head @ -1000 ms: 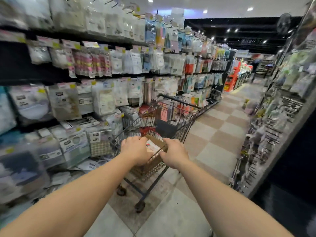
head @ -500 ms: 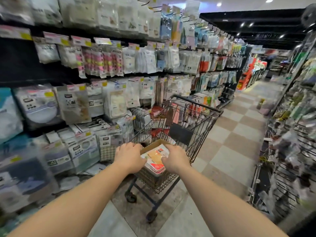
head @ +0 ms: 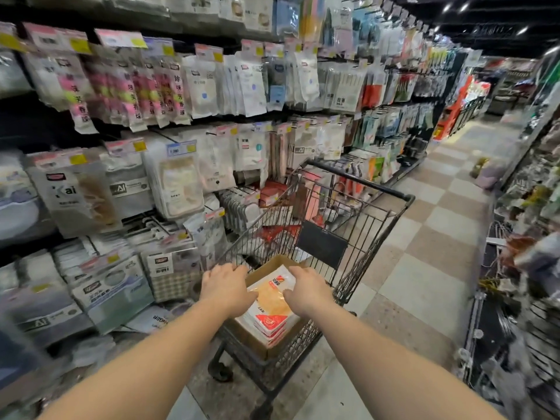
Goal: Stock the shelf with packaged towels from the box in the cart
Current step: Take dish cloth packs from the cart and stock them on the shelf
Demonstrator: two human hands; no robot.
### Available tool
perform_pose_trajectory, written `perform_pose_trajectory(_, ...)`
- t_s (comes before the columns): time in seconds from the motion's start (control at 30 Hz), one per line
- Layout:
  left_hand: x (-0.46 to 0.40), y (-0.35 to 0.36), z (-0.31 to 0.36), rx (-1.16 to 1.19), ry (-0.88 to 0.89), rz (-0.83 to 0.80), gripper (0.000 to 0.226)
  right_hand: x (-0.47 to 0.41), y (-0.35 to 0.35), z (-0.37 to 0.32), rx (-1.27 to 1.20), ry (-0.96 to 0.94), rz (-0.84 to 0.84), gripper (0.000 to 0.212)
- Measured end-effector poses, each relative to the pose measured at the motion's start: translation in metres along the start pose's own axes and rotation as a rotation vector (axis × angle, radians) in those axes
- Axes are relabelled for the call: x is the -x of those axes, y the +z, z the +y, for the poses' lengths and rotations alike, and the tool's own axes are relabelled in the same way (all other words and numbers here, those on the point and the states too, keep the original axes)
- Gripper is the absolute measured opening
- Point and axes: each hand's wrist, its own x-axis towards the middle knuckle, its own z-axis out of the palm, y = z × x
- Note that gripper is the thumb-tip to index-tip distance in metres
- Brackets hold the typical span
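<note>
A black wire cart (head: 357, 237) stands in the aisle against the left shelf. A brown cardboard box (head: 260, 344) sits in the cart's near end and holds a stack of packaged towels (head: 272, 301), white packs with orange and red print. My left hand (head: 227, 286) lies over the box's left edge, fingers spread, with the thumb touching the top pack. My right hand (head: 306, 291) lies on that pack's right side, fingers curved forward. The top pack rests flat on the stack. The left shelf (head: 181, 183) is hung with bagged cloths and towels.
Red packages (head: 278, 231) lie deeper in the cart. Packs are piled low on the shelf at the left (head: 112, 292). A checkered tile floor (head: 424, 268) runs ahead, and a wire rack of goods (head: 527, 268) lines the right side.
The view has come closer to the cart and dropped lower. My hands have moved from the cart's near end onto the box and the top pack, which now shows between them.
</note>
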Motion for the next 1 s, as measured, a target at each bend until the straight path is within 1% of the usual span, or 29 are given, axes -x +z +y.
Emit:
perform_pose_trajectory(0.13,-0.047,0.013,0.007,0.005,0.004,-0.047,0.068,-0.046,0.002,0.012,-0.008,0.017,-0.022,0.062)
perform_pose_trajectory(0.27,-0.094,0.019,0.008,-0.008,0.026,-0.067,0.067,-0.086,0.007,0.018,-0.031,0.074,-0.031,0.063)
perform_pose_trajectory(0.43,-0.169,0.029,0.007,-0.062,0.121,-0.111,0.063,-0.140,0.016,0.024,-0.065,0.150,-0.019,0.057)
perform_pose_trajectory(0.6,-0.257,0.040,-0.001,-0.096,0.239,-0.174,0.063,-0.194,0.031,0.021,-0.110,0.293,-0.023,0.057)
perform_pose_trajectory(0.7,-0.300,0.051,-0.006,-0.113,0.316,-0.225,0.059,-0.223,0.040,0.021,-0.102,0.361,-0.042,0.058)
perform_pose_trajectory(0.83,-0.336,0.074,-0.012,-0.138,0.384,-0.324,0.063,-0.250,0.064,0.028,-0.124,0.480,-0.065,0.060)
perform_pose_trajectory(1.0,-0.364,0.118,-0.021,-0.190,0.408,-0.442,0.062,-0.262,0.105,0.044,-0.161,0.606,-0.155,0.059)
